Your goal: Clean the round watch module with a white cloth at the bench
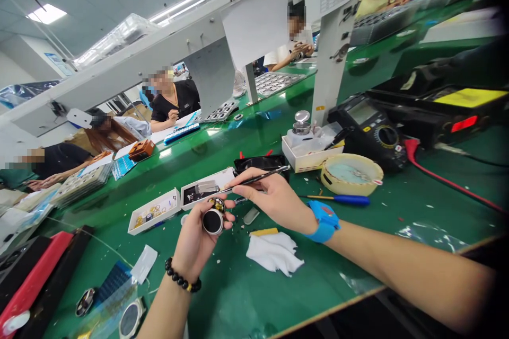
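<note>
My left hand, with a black bead bracelet at the wrist, is closed around a small round watch case. Its dark disc has a silver rim, and a black and gold inner part shows just above it between the fingers. In my right hand, wearing a blue wristband, a slim dark pen-like tool is pinched between thumb and fingers. The tool's thin tip points left and down, close to the inner part; whether it touches is too small to tell. A white cloth lies below my right hand.
Small-part boxes stand behind my hands. At right are a round cream dish, a blue-handled screwdriver and a multimeter with a red lead. Loose watch cases lie front left. Several people work across the bench.
</note>
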`<state>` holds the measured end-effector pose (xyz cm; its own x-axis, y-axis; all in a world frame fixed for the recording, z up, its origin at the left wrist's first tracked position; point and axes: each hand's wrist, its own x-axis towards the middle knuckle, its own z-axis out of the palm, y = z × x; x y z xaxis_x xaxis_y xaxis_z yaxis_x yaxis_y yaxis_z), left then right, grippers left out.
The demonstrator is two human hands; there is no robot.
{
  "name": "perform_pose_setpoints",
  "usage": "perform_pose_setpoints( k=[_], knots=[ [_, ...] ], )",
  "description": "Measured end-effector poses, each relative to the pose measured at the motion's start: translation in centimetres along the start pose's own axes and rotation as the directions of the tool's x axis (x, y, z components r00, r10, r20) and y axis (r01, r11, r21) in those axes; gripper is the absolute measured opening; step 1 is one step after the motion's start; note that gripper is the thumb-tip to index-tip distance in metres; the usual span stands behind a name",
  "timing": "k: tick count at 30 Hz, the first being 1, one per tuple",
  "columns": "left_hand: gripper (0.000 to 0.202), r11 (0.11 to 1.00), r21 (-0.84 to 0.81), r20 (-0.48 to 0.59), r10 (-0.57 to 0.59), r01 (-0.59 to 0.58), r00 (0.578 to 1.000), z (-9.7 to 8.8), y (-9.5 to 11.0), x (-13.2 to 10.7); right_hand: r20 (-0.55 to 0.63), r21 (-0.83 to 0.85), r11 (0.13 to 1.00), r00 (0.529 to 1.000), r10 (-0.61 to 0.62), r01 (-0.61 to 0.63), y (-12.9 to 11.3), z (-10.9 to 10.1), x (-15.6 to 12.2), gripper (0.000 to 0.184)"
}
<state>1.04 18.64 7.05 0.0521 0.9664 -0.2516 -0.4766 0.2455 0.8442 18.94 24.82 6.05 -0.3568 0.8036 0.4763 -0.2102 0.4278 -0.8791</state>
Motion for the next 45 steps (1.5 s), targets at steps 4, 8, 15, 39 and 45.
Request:
perform_pose_setpoints(
  k=[4, 8, 15, 39, 45],
  knots=[
    [0.024, 1.0, 0.013, 0.0, 0.007, -0.007, 1.0, 0.17, -0.12, 0.0, -0.012, -0.067, 0.997, 0.999, -0.044, 0.043, 0.11, 0.33, -0.25, 0.014],
    [0.026, 0.999, 0.017, 0.029, 0.045, -0.046, 0.999, 0.25, -0.11, -0.18, -0.009, -0.12, 0.992, 0.999, -0.032, 0.031, 0.13, 0.42, -0.38, 0.017],
    [0.03, 0.997, 0.031, 0.048, 0.069, -0.07, 0.997, 0.42, 0.04, -0.3, 0.012, -0.128, 0.991, 0.999, -0.034, 0.035, 0.01, 0.42, -0.52, 0.016],
    [0.036, 0.987, 0.161, 0.143, -0.027, 0.003, 0.989, 0.19, -0.14, -0.45, 0.166, 0.124, 0.974, 0.972, 0.169, -0.19, 0.75, 0.02, 0.18, 0.018],
    [0.035, 0.985, 0.172, 0.148, -0.032, 0.006, 0.988, 0.17, -0.25, -0.56, 0.161, 0.124, 0.975, 0.973, 0.162, -0.183, 0.86, 0.05, 0.13, 0.019]
  ],
)
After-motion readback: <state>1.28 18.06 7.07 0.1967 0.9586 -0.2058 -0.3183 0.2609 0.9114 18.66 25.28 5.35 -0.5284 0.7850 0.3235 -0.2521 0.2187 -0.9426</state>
